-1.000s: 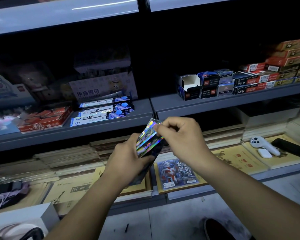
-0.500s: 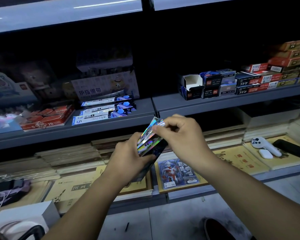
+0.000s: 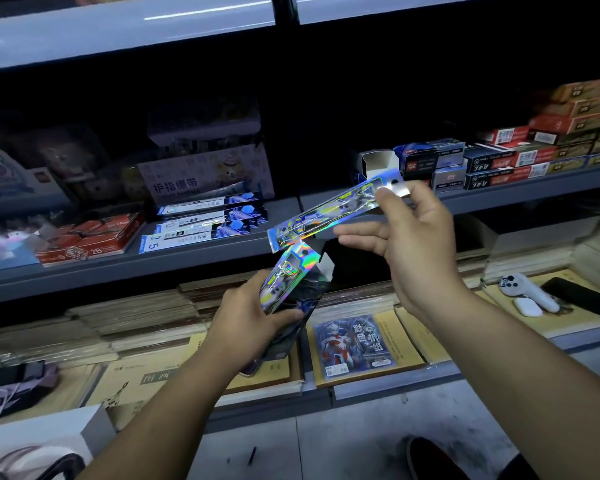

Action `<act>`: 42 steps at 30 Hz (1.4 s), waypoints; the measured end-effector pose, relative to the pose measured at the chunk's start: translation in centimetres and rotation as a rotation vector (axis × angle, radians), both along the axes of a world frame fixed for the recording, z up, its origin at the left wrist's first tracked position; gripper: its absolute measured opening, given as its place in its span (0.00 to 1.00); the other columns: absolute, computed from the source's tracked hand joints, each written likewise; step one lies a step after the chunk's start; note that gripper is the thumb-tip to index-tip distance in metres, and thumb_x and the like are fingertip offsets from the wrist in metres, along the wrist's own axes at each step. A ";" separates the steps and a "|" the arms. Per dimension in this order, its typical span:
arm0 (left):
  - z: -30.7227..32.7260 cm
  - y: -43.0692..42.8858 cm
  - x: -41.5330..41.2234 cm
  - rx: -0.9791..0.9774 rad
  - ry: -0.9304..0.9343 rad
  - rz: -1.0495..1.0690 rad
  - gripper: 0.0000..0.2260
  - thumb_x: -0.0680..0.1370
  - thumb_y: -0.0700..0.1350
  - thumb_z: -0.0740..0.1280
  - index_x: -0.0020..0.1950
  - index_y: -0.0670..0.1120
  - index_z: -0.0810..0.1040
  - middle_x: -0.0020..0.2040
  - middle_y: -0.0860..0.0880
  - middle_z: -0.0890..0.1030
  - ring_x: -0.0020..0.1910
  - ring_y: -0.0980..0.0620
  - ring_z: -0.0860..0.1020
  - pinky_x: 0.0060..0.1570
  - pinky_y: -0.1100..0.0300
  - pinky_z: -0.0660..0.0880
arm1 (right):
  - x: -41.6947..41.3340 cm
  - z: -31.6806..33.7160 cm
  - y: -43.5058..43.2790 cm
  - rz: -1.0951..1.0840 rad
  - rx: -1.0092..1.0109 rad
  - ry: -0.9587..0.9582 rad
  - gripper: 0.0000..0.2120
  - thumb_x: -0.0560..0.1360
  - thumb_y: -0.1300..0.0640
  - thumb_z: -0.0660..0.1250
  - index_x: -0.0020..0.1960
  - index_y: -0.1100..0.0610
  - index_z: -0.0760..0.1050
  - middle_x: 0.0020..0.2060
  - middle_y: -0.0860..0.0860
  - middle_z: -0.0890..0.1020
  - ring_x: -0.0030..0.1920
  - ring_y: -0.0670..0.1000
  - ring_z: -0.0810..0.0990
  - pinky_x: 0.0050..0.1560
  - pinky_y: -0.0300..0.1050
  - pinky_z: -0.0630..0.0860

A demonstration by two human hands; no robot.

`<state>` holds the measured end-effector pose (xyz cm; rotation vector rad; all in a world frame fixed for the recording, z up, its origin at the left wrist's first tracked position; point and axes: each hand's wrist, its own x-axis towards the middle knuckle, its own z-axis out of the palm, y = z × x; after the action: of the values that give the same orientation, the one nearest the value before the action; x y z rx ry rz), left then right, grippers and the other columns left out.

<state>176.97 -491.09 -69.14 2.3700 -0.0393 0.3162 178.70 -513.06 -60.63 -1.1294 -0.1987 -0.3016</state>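
My left hand [image 3: 245,318] grips a dark open box [image 3: 293,306] with shiny holographic packs standing in it, held in front of the lower shelf. My right hand [image 3: 409,244] pinches one long holographic pack [image 3: 329,214] by its hang-tab end between thumb and forefinger. The pack is out of the box and lies slanted, its free end pointing left and down toward the box top. The other fingers of the right hand stretch out under it.
Similar long packs [image 3: 205,220] lie on the grey middle shelf [image 3: 187,261], beside red boxes [image 3: 90,237]. Small boxes [image 3: 482,164] fill the right shelf. Paper pads [image 3: 354,344], a white controller [image 3: 527,292] and a phone [image 3: 582,296] lie on the bottom shelf.
My right hand has drawn one holographic pack out of the box and lifted it up and to the right. The left hand still holds the box in about the same place.
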 end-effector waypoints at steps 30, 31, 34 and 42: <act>0.1 1.2 0.1 -0.512 0.105 0.039 0.19 0.65 0.35 0.83 0.53 0.47 0.83 0.48 0.51 0.89 0.47 0.52 0.87 0.50 0.53 0.82 | 0.1 -1.5 -0.1 -0.227 -0.374 -0.227 0.05 0.78 0.67 0.71 0.50 0.65 0.75 0.41 0.60 0.84 0.39 0.50 0.88 0.42 0.45 0.85; 0.1 1.2 0.1 -0.502 0.103 0.035 0.20 0.65 0.36 0.83 0.54 0.47 0.83 0.48 0.51 0.89 0.48 0.52 0.87 0.49 0.54 0.82 | 0.0 -1.7 0.0 -0.207 -0.428 -0.237 0.05 0.78 0.66 0.71 0.49 0.63 0.75 0.40 0.59 0.84 0.39 0.49 0.88 0.41 0.45 0.85; 0.2 1.0 0.0 -0.455 0.090 0.027 0.21 0.65 0.38 0.83 0.55 0.48 0.83 0.48 0.54 0.88 0.47 0.55 0.87 0.44 0.63 0.81 | -0.2 -2.5 0.6 -0.134 -0.761 -0.256 0.05 0.79 0.59 0.72 0.47 0.56 0.76 0.33 0.51 0.84 0.33 0.45 0.85 0.34 0.45 0.81; -0.4 1.0 0.1 -0.273 0.103 0.034 0.19 0.64 0.41 0.85 0.50 0.48 0.83 0.43 0.55 0.88 0.42 0.55 0.86 0.45 0.57 0.82 | -0.3 -3.8 1.8 0.084 -1.342 -0.230 0.08 0.79 0.48 0.67 0.46 0.51 0.80 0.45 0.48 0.73 0.42 0.48 0.77 0.44 0.49 0.77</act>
<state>177.09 -490.10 -69.50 2.1135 0.0876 0.2005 178.42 -511.25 -64.40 -2.4011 -0.7126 -0.2030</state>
